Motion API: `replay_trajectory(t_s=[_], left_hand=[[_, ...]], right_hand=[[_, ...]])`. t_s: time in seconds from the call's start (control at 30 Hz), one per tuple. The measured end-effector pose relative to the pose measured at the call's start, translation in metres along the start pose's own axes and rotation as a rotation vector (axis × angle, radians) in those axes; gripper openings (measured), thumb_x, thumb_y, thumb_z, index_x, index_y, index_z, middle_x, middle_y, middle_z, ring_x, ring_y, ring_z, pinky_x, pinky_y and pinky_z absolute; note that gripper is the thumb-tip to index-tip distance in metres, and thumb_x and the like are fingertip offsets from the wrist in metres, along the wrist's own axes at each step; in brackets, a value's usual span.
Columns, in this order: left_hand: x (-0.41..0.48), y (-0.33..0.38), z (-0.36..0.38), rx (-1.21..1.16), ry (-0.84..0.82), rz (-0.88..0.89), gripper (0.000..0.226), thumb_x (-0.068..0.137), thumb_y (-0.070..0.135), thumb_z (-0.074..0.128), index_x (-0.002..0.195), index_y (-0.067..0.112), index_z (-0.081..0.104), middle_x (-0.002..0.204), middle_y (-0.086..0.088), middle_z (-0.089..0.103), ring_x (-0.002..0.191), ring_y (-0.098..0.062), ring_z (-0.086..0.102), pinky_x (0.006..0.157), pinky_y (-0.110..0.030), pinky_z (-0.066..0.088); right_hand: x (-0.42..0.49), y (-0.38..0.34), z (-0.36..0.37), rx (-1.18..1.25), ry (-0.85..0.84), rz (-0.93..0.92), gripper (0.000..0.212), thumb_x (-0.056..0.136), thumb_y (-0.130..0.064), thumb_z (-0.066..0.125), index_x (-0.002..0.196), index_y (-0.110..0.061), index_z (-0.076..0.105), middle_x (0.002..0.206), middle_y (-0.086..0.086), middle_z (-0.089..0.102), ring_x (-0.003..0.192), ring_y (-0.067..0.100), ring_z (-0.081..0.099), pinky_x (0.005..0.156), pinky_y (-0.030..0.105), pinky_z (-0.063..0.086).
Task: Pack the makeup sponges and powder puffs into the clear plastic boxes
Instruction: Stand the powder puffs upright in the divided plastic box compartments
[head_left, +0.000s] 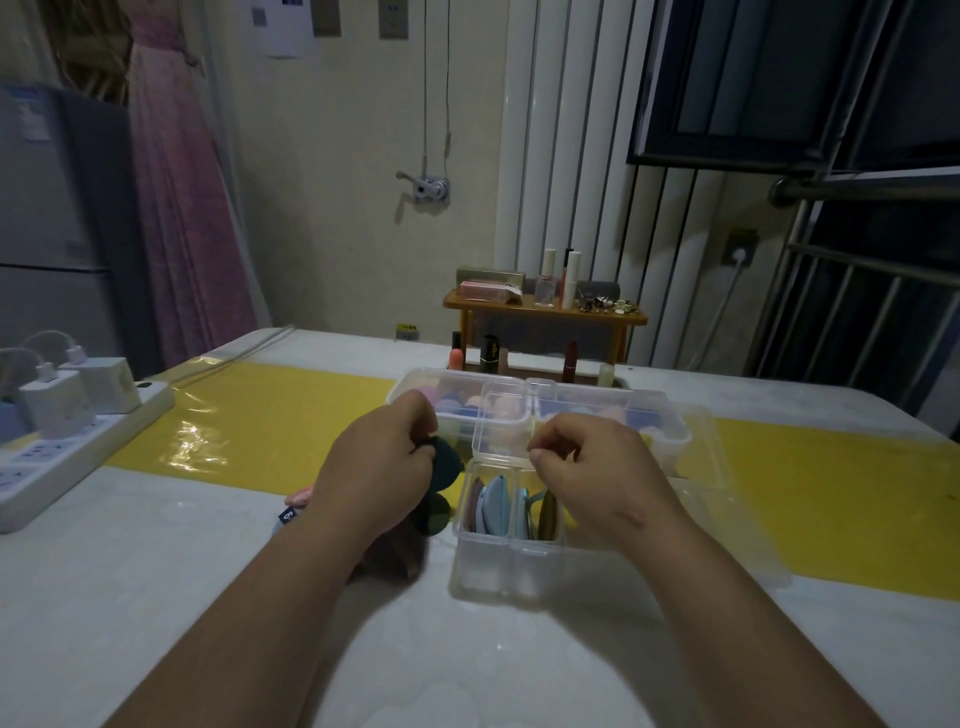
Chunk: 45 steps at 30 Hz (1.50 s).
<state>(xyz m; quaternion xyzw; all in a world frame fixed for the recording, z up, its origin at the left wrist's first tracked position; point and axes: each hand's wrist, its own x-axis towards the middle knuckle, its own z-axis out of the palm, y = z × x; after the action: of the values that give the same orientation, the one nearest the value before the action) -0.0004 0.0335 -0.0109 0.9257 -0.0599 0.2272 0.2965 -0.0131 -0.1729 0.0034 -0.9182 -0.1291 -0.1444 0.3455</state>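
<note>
My left hand (382, 467) pinches a dark green powder puff (445, 458) just left of the near clear plastic box (506, 564). That box has its lid (501, 428) up and holds several flat puffs standing on edge, blue (494, 503), mauve and olive ones. My right hand (587, 475) hovers over the box's right side with fingers curled; whether it pinches a ribbon there I cannot tell. More puffs, green (434, 514) and brown (395, 556), lie under my left wrist. Two further clear boxes (441, 395) (660, 426) behind hold coloured sponges.
A power strip (67, 447) with white chargers sits at the left table edge. A small wooden shelf (545, 306) with cosmetics stands at the back, lipsticks and nail polish under it. A yellow strip (260, 415) crosses the white table. A loose clear lid (727, 519) lies right of the boxes.
</note>
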Motion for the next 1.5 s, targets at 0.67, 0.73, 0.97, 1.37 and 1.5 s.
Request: replay_trajectory(t_s=[0.67,0.73,0.97,1.37,1.5], left_hand=[[-0.002,0.01,0.003,-0.426,0.11,-0.083,0.026,0.086,0.005,0.065,0.075,0.028,0.058,0.077,0.006,0.063,0.068,-0.011,0.056,0.055,-0.018,0.039],[-0.002,0.011,0.003,-0.506,0.104,-0.108,0.022,0.087,0.006,0.067,0.077,0.026,0.062,0.078,0.004,0.066,0.067,-0.011,0.057,0.056,-0.021,0.042],[-0.003,0.017,0.006,-0.748,0.036,-0.153,0.016,0.086,-0.001,0.068,0.082,0.015,0.068,0.078,0.001,0.071,0.073,-0.009,0.069,0.067,-0.026,0.056],[-0.004,0.014,0.008,-0.677,-0.161,0.011,0.013,0.088,0.011,0.069,0.097,0.021,0.07,0.094,0.004,0.068,0.087,-0.012,0.064,0.078,-0.03,0.056],[-0.008,0.018,0.01,-0.257,-0.222,0.277,0.02,0.078,0.032,0.057,0.089,0.045,0.067,0.1,0.022,0.064,0.102,-0.002,0.053,0.091,-0.03,0.043]], right_hand=[[-0.001,-0.002,0.0,0.094,0.058,0.0,0.013,0.097,-0.021,0.059,0.106,-0.029,0.066,0.091,-0.018,0.058,0.082,0.0,0.055,0.069,0.011,0.045],[-0.001,-0.003,0.001,0.111,0.058,0.005,0.013,0.098,-0.021,0.058,0.105,-0.03,0.064,0.094,-0.016,0.06,0.083,0.001,0.056,0.071,0.011,0.046],[-0.002,-0.006,0.003,0.186,-0.017,-0.015,0.021,0.1,-0.021,0.055,0.106,-0.041,0.057,0.113,-0.013,0.064,0.098,0.004,0.061,0.08,0.021,0.054],[-0.002,-0.007,-0.008,0.426,0.202,-0.088,0.017,0.093,-0.015,0.063,0.094,-0.032,0.065,0.09,-0.01,0.066,0.082,0.006,0.061,0.068,0.025,0.055],[0.001,-0.002,-0.013,0.392,0.28,-0.033,0.015,0.088,-0.01,0.062,0.088,-0.024,0.068,0.083,-0.004,0.067,0.08,0.013,0.063,0.065,0.022,0.054]])
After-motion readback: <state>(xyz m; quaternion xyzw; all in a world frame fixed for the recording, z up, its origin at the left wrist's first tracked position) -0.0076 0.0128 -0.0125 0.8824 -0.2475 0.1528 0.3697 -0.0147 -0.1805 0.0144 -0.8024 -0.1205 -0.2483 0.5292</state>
